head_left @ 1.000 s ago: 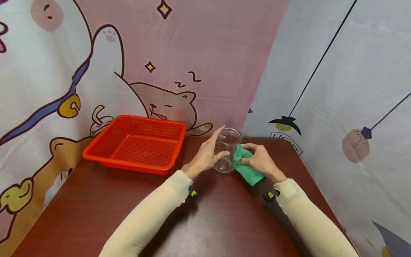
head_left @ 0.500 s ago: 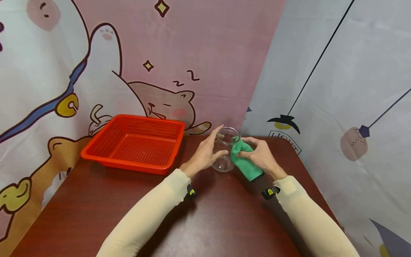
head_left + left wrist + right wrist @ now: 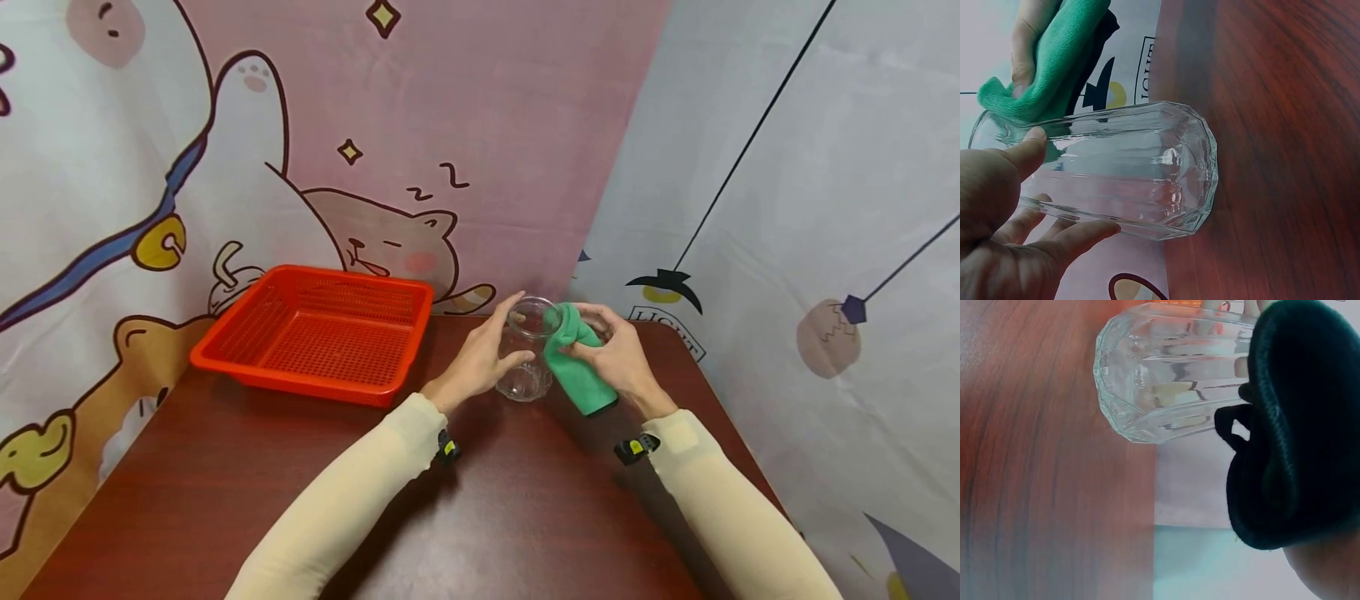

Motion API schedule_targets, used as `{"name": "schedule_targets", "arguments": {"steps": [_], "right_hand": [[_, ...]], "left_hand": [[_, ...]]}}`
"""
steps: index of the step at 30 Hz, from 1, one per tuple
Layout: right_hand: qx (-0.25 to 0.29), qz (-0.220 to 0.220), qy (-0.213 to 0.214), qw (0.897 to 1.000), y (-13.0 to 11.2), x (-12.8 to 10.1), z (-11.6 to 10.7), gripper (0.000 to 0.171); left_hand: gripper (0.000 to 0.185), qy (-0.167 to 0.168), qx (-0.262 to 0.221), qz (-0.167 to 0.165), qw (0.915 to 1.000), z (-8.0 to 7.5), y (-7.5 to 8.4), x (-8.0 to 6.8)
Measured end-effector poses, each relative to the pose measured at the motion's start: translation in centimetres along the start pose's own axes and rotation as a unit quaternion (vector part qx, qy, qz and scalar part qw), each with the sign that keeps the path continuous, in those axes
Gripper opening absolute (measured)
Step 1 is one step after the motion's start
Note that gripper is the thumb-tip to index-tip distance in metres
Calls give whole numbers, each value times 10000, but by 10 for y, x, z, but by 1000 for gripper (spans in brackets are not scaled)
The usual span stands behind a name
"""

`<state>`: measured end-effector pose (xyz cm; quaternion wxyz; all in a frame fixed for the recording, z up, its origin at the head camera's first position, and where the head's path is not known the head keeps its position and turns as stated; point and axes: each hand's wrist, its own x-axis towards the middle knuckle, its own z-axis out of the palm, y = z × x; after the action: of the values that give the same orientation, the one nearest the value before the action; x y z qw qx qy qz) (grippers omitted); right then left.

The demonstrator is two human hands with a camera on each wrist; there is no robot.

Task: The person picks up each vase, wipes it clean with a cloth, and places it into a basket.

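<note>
A clear ribbed glass (image 3: 527, 354) stands upright on the dark wooden table (image 3: 480, 508) near its far edge. My left hand (image 3: 483, 354) grips the glass from the left, thumb and fingers round its wall (image 3: 1122, 172). My right hand (image 3: 611, 358) holds a folded green cloth (image 3: 573, 358) and presses it against the right side of the glass near the rim. The left wrist view shows the cloth (image 3: 1047, 62) at the rim. In the right wrist view the cloth (image 3: 1297, 425) fills the right side beside the glass (image 3: 1166, 381).
An empty red mesh basket (image 3: 318, 333) sits on the table to the left of the glass. Cartoon-printed fabric walls (image 3: 375, 142) close off the back and right sides. Bare table surface lies in front of my arms.
My right hand has slid the green cloth up the side of the glass from low on its wall to the rim. The left hand and glass stayed put.
</note>
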<state>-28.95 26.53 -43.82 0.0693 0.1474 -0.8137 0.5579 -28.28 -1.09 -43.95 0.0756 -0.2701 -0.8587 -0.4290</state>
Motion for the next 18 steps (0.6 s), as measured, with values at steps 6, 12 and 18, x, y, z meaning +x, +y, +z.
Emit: {"name": "schedule_targets", "arguments": {"steps": [6,12,18], "right_hand": [[170,-115,188,9996,-1,0,-2,63],[4,-172,373,9992,0,-1,1,56],[94,-211,509,9984,-2,-3,6,50]], "left_hand": [[106,-37,-31,-57,10000,-1,1,1],[106,-35,-22,-64,10000,0,-1,1],[107,-21,0,-28,10000,1,-3,1]]}}
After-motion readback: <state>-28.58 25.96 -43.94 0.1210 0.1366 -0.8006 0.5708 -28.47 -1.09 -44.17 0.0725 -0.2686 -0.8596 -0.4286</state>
